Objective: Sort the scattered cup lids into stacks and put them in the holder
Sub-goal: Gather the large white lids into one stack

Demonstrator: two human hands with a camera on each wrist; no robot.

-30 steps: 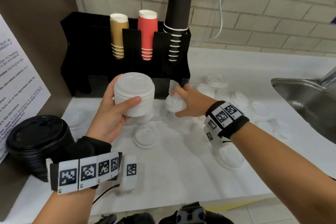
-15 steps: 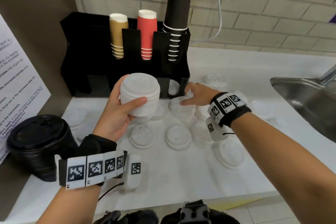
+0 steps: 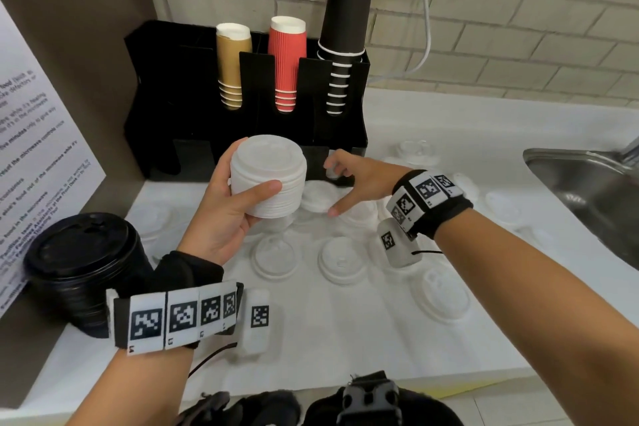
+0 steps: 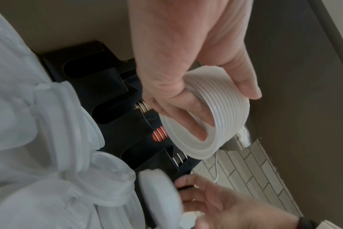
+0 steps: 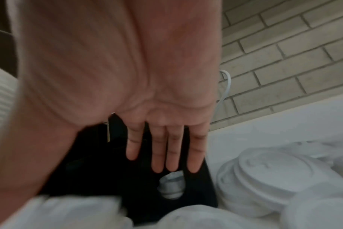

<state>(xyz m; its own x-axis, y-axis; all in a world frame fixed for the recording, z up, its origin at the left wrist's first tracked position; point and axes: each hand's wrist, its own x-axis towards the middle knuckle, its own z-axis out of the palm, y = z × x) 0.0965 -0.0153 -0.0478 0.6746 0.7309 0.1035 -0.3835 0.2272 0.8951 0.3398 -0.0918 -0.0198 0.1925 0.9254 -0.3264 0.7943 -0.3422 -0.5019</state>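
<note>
My left hand [image 3: 256, 169] grips a tall stack of white lids [image 3: 273, 183], thumb on its front, held up before the black holder [image 3: 179, 97]. In the left wrist view the stack of white lids [image 4: 225, 117] shows its ribbed rims, with my fingers curled under it. To the stack's right, my right hand [image 3: 333, 187] hovers with fingers spread and holds nothing. Its straight fingers [image 5: 159, 155] point at the holder's front right slot, where a few small white lids [image 5: 171, 186] sit. Loose white lids [image 3: 342, 261] lie scattered on the counter below both hands.
Gold, red and black cup stacks [image 3: 287, 62] stand in the holder's top slots. A stack of black lids [image 3: 83, 263] sits at the left by a brown wall. A steel sink [image 3: 587, 190] lies at the right. More white lids [image 3: 442, 294] lie toward the sink.
My right hand has left the lid it was touching and moved back toward the holder's front, fingers spread. The left hand with its stack has shifted slightly right.
</note>
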